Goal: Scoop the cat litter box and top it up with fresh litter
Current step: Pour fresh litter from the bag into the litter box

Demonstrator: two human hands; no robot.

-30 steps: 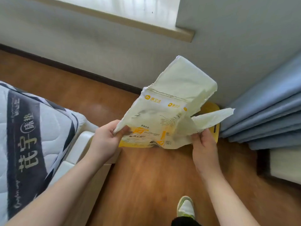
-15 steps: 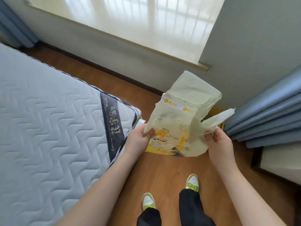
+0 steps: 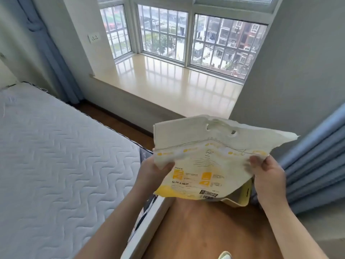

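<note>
The mattress [image 3: 61, 156] fills the left of the view; the window ledge [image 3: 173, 86] lies ahead; blue curtains [image 3: 317, 165] hang at right; wood floor [image 3: 205, 230] runs below. The litter bag [image 3: 201, 165] is held in the air over the floor, its torn top edge up, flat and slack — apparently near empty. The left hand [image 3: 155, 171] pinches the bag's left edge; the right hand [image 3: 268, 174] pinches its right edge. The yellow litter box [image 3: 242, 197] sits on the floor directly beneath, mostly hidden by the bag. Step in hand: topping up, probably finishing; next move calls for tipping the open end down over the box — or setting the bag aside.
</note>
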